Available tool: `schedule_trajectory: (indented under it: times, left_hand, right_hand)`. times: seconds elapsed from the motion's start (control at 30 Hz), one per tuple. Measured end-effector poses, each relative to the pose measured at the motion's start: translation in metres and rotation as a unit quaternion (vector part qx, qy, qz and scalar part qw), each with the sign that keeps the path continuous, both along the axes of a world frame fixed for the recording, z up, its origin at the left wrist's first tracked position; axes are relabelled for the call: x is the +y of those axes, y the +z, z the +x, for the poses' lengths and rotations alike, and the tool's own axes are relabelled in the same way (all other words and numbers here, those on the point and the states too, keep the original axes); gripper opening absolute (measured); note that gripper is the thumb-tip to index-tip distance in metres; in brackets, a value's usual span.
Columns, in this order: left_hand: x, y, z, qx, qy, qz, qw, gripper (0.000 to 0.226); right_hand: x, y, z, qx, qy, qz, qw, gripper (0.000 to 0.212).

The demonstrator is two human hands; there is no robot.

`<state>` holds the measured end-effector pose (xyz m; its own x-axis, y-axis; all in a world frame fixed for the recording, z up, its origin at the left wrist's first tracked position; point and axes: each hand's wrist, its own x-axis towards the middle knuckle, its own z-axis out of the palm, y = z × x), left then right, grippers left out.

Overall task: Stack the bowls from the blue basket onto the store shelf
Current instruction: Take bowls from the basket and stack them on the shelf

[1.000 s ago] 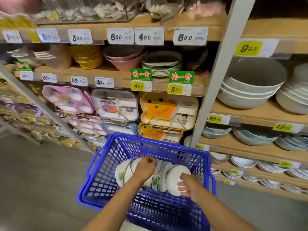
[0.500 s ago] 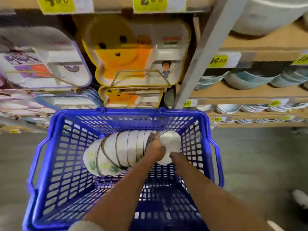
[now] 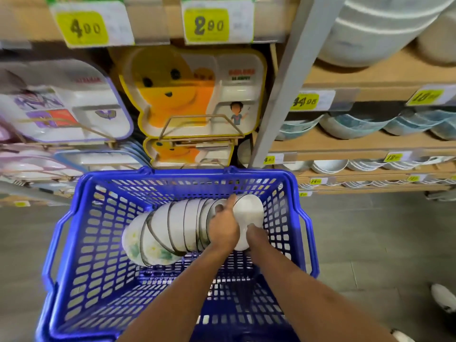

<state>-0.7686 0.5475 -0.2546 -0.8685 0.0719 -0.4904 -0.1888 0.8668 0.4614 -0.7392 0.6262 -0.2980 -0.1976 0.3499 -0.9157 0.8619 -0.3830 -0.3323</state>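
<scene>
Down inside the blue plastic lattice basket point(image 3: 293, 193), a row of white ceramic bowls point(image 3: 172, 225) lies on its side, nested one in another, dark rims showing as thin rings. The bowl at the left end of the row carries green and yellow flower prints. The row rests on the basket floor, slanting from the lower left towards the far right wall.

The left hand point(image 3: 223, 230) sits on top of the right end of the row. Its fingers are bent over the rims, the forefinger reaches up between two bowls, and it grips the bowls there. The right hand point(image 3: 256, 233) is at the lower edge of the plain white end bowl point(image 3: 249, 211) and touches it. Most of that hand is hidden behind the bowl and the other hand, so one cannot tell how its fingers lie or whether they have closed round anything.

Behind the basket stands the wooden store shelf point(image 3: 345, 146), with a grey metal upright post point(image 3: 283, 82) dividing it. Right of the post, blue-green patterned bowls point(image 3: 357, 124) stand in nested piles, and large white bowls point(image 3: 377, 28) sit on the board above. Left of the post, a yellow bear-shaped divided tray point(image 3: 172, 95) leans upright in a wire holder, beside a white divided tray with a purple edge point(image 3: 74, 102). Yellow price tags point(image 3: 208, 24) reading 4.00 and 2.90 hang on the board above them. A white shoe point(image 3: 444, 299) shows on the grey floor point(image 3: 370, 243) at the lower right.
</scene>
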Motion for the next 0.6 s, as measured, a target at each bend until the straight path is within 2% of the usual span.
schedule_trajectory:
  times: [0.1,0.2,0.3,0.37,0.43,0.5,0.6]
  left_hand:
    - [-0.009,0.027,-0.002,0.032,-0.010,0.005,0.999,0.073]
    - [-0.026,0.061,-0.009,0.047,-0.014,0.030,0.998,0.068]
    - [-0.044,0.098,-0.021,0.029,-0.020,0.053,0.998,0.064]
    - [-0.054,0.128,-0.027,0.036,-0.012,0.108,0.993,0.060]
    - [-0.061,0.162,-0.030,0.048,0.023,0.208,0.977,0.056]
    - [-0.064,0.194,-0.032,0.053,0.067,0.296,0.951,0.054]
    - [-0.063,0.234,-0.034,0.033,0.113,0.351,0.929,0.058]
  right_hand:
    - [-0.002,0.028,-0.005,0.024,0.024,0.021,0.999,0.047]
    - [-0.001,0.063,-0.008,0.033,0.101,0.093,0.990,0.052]
    - [0.005,0.099,-0.013,0.149,0.110,0.135,0.973,0.046]
    - [0.011,0.129,-0.019,0.238,0.061,0.099,0.964,0.035]
    - [0.019,0.163,-0.025,0.292,0.022,0.056,0.954,0.027]
    - [0.027,0.195,-0.025,0.360,0.024,0.019,0.932,0.029]
    - [0.034,0.244,-0.024,0.464,0.069,-0.022,0.883,0.033]
